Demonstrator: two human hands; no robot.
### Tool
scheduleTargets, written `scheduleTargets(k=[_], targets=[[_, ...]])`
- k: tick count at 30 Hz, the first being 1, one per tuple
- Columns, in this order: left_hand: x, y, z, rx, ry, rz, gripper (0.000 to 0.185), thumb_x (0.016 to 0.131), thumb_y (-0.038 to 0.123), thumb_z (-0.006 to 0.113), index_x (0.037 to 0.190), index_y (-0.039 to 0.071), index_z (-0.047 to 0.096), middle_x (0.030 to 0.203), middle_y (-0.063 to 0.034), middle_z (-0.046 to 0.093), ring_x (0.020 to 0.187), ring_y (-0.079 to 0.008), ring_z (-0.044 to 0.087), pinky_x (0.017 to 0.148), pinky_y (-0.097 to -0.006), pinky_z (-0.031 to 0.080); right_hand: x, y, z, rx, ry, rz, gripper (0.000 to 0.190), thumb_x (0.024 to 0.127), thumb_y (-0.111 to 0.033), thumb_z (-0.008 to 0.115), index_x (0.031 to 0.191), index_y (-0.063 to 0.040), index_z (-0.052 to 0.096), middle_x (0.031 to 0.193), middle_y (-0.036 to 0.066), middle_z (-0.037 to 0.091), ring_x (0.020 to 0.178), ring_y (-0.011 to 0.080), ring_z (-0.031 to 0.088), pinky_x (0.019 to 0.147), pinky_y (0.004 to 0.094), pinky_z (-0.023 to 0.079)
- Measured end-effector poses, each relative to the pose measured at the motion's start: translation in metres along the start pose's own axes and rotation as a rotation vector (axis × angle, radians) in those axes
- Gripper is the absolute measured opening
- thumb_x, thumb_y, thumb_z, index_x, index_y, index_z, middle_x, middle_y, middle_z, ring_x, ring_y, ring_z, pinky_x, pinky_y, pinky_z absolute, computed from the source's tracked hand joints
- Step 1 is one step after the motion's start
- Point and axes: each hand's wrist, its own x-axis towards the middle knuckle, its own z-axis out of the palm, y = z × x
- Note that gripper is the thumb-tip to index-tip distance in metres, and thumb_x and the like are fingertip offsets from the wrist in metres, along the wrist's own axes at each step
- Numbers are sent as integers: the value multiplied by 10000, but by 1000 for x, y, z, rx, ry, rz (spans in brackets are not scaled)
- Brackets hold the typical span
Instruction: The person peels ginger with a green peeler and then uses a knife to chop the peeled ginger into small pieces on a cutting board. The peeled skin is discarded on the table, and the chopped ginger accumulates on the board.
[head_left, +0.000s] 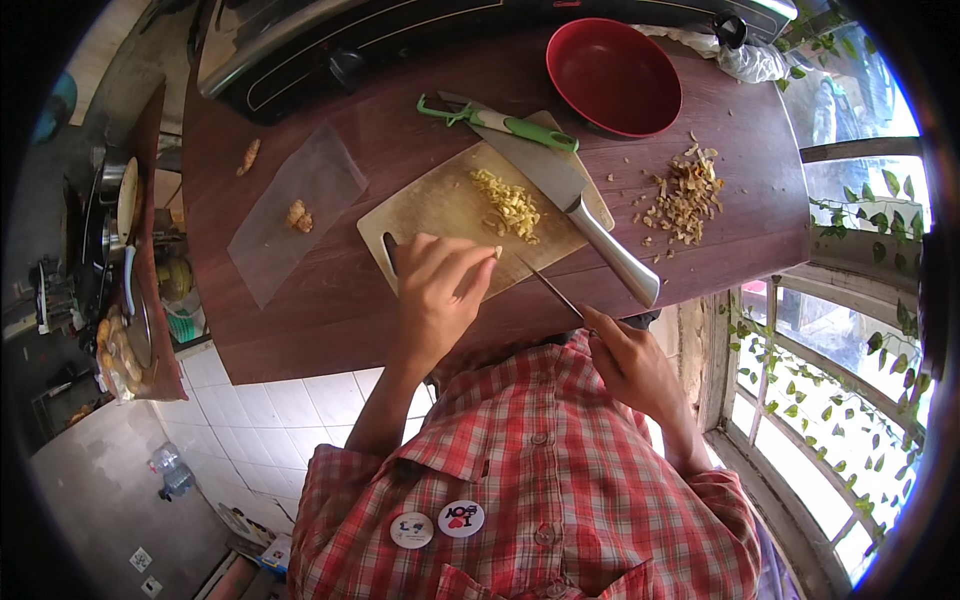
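Note:
Between the thumb and fingertips of my left hand (442, 289) is a small pale piece of peeled ginger (498, 252), held above the near part of a cutting board (427, 202). My right hand (630, 356) grips a small knife (551, 288), its thin blade slanting up and left towards the board's near edge. A heap of chopped ginger (510, 206) lies on the board. Across the board's right side rests a large chef's knife (547, 169) with a metal handle. Beside its blade lies a green and white peeler (517, 127).
A red bowl (615, 79) stands at the back right, with brown peelings (686, 196) nearer me. Leftward, a clear plastic sheet or bag (315, 180) bears a ginger knob (299, 216); another root piece (248, 157) lies beyond. A black stove (360, 52) borders the wooden table (300, 330).

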Motion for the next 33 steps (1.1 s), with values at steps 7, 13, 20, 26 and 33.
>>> scheduleTargets(k=[7,13,20,26,33], targets=[[-9,9,11,100,75,-82,186,761,48,848,912,100,752,878,4,669,873,-223,563,804,-369,452,19,-9,7,-39,24,-87,644,899,-7,621,1520,-63,459,814,169,651,654,348,661,599,457,519],[-9,9,23,134,121,-94,158,748,73,850,861,109,746,865,30,665,862,-218,559,822,-370,443,30,-6,4,-138,13,-144,774,849,0,658,1572,-141,422,722,115,579,594,306,629,568,446,517],[-10,10,23,136,133,-99,179,722,43,836,861,103,740,854,25,669,860,-226,562,813,-366,451,39,-16,6,-222,-22,-118,778,836,-9,670,1564,-152,438,737,123,609,595,306,644,569,437,542],[-10,11,27,131,158,-112,177,718,34,826,847,110,730,846,23,669,850,-229,565,805,-367,456,30,-19,-2,-180,-41,-52,710,851,14,630,1529,-144,492,769,141,635,626,328,635,613,464,510],[-8,11,27,139,160,-130,178,739,42,824,869,123,732,854,27,674,854,-233,573,808,-368,448,28,-7,-5,-267,20,-121,703,837,-20,677,1508,-170,530,764,92,596,609,275,613,566,416,515]])
